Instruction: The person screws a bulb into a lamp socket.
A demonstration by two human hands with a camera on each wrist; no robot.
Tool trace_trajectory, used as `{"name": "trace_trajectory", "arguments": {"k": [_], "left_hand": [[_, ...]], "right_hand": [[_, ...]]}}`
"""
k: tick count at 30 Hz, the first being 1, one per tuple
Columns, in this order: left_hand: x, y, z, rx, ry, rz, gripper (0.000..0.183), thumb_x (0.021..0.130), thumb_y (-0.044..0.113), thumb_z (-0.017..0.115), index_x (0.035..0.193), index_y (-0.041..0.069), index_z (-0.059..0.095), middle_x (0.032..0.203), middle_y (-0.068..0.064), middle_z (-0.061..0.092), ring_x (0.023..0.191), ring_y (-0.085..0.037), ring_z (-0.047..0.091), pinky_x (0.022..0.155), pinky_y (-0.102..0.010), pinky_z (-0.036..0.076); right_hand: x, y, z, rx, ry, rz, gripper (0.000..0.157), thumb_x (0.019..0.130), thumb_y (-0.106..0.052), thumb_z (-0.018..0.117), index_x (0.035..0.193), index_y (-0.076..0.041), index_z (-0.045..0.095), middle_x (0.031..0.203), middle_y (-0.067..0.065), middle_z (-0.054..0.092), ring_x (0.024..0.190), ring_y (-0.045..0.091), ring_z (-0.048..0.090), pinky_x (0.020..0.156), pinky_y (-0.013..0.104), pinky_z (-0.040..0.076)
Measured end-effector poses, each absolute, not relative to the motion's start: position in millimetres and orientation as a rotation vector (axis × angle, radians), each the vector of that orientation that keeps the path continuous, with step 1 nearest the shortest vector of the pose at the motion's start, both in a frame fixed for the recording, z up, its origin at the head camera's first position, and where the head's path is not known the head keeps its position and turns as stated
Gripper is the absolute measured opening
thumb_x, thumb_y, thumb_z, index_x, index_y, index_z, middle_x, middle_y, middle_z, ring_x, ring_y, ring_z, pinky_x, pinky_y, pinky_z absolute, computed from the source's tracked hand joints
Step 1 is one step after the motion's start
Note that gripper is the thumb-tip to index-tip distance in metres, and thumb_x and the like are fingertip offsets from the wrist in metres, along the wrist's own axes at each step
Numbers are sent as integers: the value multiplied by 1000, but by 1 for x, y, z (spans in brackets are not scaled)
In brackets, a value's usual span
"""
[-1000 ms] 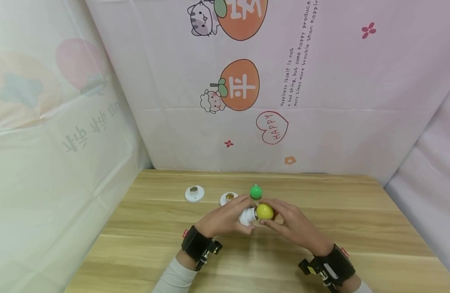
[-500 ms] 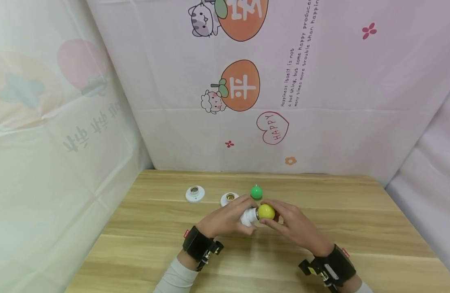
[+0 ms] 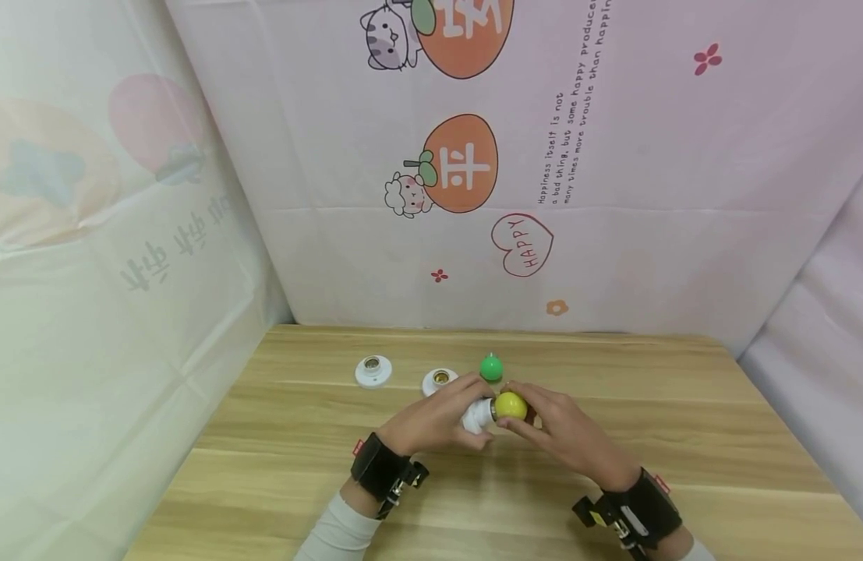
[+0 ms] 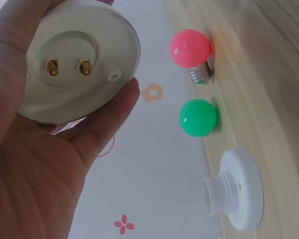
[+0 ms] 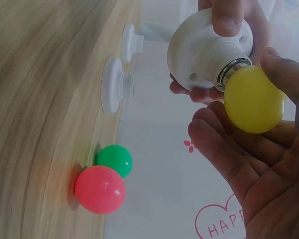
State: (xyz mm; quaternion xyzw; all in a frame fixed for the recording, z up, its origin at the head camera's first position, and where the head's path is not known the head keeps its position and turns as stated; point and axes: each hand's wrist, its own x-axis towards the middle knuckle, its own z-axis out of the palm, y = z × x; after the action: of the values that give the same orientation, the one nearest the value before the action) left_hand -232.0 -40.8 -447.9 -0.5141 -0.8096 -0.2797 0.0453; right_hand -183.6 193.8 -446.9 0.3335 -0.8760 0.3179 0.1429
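My left hand (image 3: 438,417) grips a white lamp socket (image 3: 476,417) by its round base, above the table. Its underside, with two brass terminals, faces the left wrist camera. My right hand (image 3: 571,436) holds a yellow light bulb (image 3: 511,406) between thumb and fingers. In the right wrist view, the bulb's metal base sits at the mouth of the socket, part of the metal still showing; how deep it is in cannot be told. The bulb's axis lies roughly sideways, pointing left into the socket.
Two more white lamp sockets, one at the far left (image 3: 373,372) and one by my left hand (image 3: 440,379), stand on the wooden table (image 3: 298,467). A green bulb (image 3: 491,368) and a pink bulb (image 4: 189,48) lie behind my hands. A printed cloth (image 3: 627,257) hangs behind.
Both hands keep their hold at nearly the same spot. The socket and yellow bulb have shifted very slightly to the right. The other things have not moved.
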Motion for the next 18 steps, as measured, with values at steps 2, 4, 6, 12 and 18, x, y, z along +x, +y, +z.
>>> {"name": "trace_trajectory", "arguments": {"k": [2,4,6,12,18], "left_hand": [[-232,-42,-448,-1560,-2479,-850,54,79,31,75,126,18,52,124,8,47,108,-3,44,87,-10,43],[-232,-42,-449,-1547,-2486,-833,55,79,32,75,126,19,51,124,7,47,108,-4,44,86,-10,43],[-232,-42,-450,-1534,-2492,-815,55,79,33,75,126,19,51,124,6,47,108,-4,43,86,-11,43],[-232,-41,-451,-1499,-2536,-788,58,82,41,72,130,18,48,128,5,45,112,-4,41,89,-13,43],[-232,-39,-453,-1479,-2573,-812,65,83,52,67,134,18,44,132,7,41,116,-2,42,91,-15,44]], "right_hand": [[-184,194,-448,950,-2531,904,42,92,-39,62,126,-16,57,99,-12,59,78,2,54,61,21,51],[-184,194,-448,951,-2527,882,45,92,-40,62,129,-14,56,107,-11,60,83,2,56,65,23,53],[-185,194,-449,966,-2511,863,48,91,-39,63,130,-12,55,111,-9,60,86,3,57,67,24,54],[-189,196,-450,1003,-2419,818,52,87,-32,70,132,-11,55,114,-5,59,87,4,57,66,23,55],[-190,196,-448,980,-2392,845,56,85,-27,73,134,-10,53,116,-4,59,92,6,58,69,24,56]]}}
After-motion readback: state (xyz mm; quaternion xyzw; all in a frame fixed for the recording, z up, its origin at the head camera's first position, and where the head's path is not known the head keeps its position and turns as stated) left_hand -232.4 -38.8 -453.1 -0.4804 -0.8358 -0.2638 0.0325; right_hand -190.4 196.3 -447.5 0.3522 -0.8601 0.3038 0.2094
